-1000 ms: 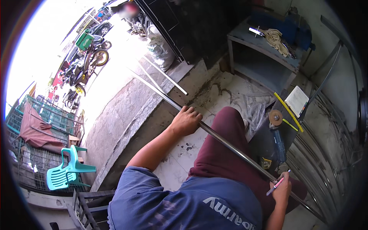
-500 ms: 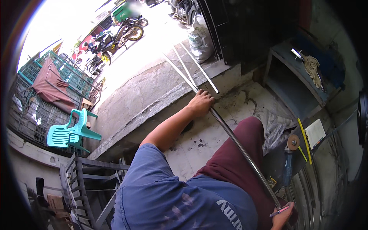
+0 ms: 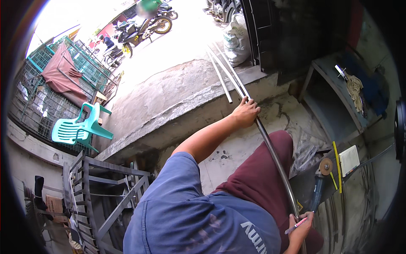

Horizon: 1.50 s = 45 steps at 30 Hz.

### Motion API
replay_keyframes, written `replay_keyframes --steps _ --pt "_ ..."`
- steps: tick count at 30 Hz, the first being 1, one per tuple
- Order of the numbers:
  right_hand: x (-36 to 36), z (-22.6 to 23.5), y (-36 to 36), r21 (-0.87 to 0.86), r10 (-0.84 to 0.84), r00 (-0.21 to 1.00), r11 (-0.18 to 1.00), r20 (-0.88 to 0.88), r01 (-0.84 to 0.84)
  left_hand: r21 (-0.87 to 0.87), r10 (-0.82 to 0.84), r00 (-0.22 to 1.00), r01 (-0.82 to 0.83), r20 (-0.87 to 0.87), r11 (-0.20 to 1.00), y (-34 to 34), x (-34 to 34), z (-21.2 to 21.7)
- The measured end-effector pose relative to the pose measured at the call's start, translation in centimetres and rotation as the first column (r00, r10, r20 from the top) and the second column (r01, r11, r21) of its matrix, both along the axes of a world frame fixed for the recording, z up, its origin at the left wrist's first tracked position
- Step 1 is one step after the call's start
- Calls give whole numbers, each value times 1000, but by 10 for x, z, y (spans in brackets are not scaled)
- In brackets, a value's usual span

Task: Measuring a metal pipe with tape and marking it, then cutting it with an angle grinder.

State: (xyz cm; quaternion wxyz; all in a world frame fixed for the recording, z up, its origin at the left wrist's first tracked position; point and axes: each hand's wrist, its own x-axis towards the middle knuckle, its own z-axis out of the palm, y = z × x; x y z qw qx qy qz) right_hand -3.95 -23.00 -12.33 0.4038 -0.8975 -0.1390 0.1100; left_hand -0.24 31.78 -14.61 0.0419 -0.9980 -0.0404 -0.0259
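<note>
Holding a tube (image 3: pixel 278 163) — left hand (image 3: pixel 247 113) clamped near centre, right hand (image 3: pixel 301 228) pinching pen (image 3: pixel 292 229), lower right.
Likely stiff, slick — grip wide apart.

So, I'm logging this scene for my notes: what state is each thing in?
Left hand: gripping the metal tube
Right hand: holding the pen
Metal tube: held aslant
Pen: held; capped or not, unclear
Angle grinder: lying down, disc fitted; power unclear
White sack: upright, filled
Teal chair: standing
Brown cloth: draped over wire cages
Yellow-wheeled motorcycle: parked
</note>
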Motion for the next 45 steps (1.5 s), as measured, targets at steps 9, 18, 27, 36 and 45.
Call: replay_keyframes --steps 9,18,27,36,45 --pt "6 -3 32 58 147 987 988 -68 -143 18 156 984 -158 86 987 38 -17 1" --pt "14 38 -12 -50 155 953 984 -260 -173 79 139 989 -134 -54 988 22 -2 2" --pt "12 50 -82 -306 -131 931 952 -341 22 -195 -138 989 124 -61 973 -95 20 89" --pt "-17 41 -94 -295 -217 975 935 -43 195 -778 -851 469 434 -236 454 -323 89 -20" --pt "-54 72 -120 -205 -357 931 908 80 366 -408 -742 262 700 -617 586 -431 70 -78"
